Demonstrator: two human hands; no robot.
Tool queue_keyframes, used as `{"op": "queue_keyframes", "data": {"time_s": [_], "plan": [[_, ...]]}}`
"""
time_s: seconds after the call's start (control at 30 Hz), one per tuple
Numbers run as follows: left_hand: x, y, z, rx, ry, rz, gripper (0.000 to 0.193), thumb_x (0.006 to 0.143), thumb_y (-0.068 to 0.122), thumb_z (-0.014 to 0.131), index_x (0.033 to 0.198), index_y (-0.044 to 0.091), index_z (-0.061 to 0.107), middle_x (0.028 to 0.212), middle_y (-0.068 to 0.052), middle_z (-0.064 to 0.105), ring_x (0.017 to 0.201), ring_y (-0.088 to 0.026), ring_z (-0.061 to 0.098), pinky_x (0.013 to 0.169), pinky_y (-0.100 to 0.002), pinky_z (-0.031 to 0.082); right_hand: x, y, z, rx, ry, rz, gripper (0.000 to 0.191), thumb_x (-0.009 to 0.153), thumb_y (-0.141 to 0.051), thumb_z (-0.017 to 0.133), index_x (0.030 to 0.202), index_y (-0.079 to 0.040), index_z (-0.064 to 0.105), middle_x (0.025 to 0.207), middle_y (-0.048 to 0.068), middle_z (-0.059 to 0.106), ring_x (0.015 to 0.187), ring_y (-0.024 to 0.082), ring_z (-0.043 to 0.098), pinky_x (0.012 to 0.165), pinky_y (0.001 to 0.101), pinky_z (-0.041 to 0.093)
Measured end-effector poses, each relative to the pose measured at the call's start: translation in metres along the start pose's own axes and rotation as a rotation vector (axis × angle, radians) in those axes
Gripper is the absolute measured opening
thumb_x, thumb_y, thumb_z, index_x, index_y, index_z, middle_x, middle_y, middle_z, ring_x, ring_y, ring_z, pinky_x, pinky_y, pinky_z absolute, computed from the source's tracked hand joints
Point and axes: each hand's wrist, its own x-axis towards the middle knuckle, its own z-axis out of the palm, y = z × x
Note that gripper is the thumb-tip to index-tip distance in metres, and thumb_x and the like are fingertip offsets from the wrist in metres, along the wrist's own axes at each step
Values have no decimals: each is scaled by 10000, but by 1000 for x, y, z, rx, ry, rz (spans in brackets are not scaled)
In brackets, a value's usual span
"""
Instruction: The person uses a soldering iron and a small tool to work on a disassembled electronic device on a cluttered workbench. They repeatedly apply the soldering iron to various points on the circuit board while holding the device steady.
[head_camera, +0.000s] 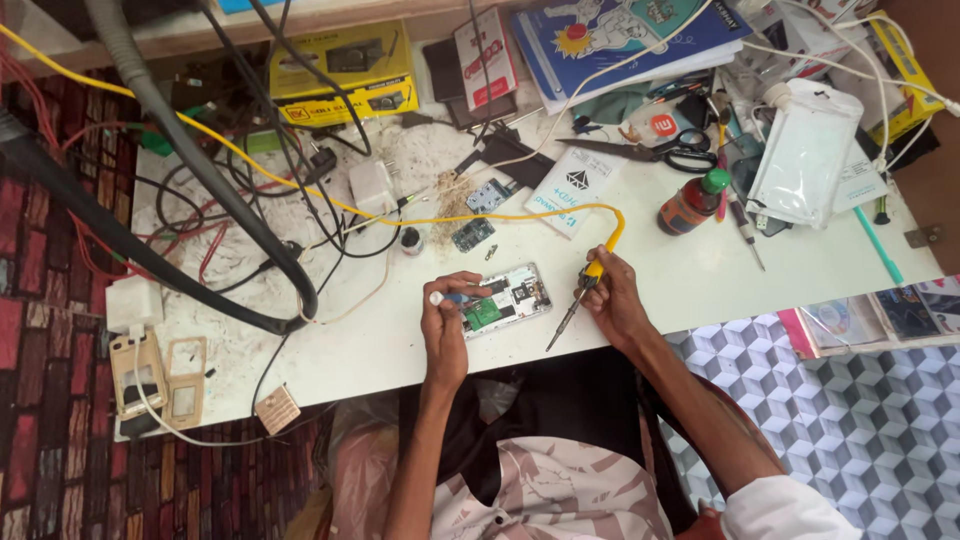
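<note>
While gripped: soldering iron (583, 288), opened phone (507, 299).

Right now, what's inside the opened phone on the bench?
Inside the opened phone a green circuit board and small metal parts show. The left hand covers its near end, so that part is hidden. The right hand holds a soldering iron beside it.

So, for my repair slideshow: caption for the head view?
Left hand steadies an opened phone; right hand holds a soldering iron.

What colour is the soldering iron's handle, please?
Yellow, as is its cable; the soldering iron in the right hand shows in the head view.
</note>
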Motion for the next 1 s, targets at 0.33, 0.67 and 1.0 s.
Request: {"op": "queue_keyframes", "data": {"time_s": [0.33,0.67,1.0], "plan": [[-18,3,-7,51,67,106,348,1161,368,417,1210,30,483,1169,-190,673,1146,-229,656,1072,-388,481,7,5,0,30,34,-3,279,1026,-384,589,985,-108,583,527,-60,340,424,66,345,469,213,381],[-31,-1,-21,-84,124,-45,279,1100,321,443,1185,56,462,1287,-196,640,944,-301,737,803,-361,505,7,10,7,138,-43,75,396,966,-510,603,1116,-144,612,601,-32,461,431,53,350,421,189,301],[-32,8,-44,-196,218,-47,356,1128,342,402,1283,26,453,1260,-226,615,1043,-359,714,842,-379,512,12,5,0,93,-132,-1,247,1061,-344,569,1090,-104,619,573,1,511,454,98,412,448,231,335]]}}
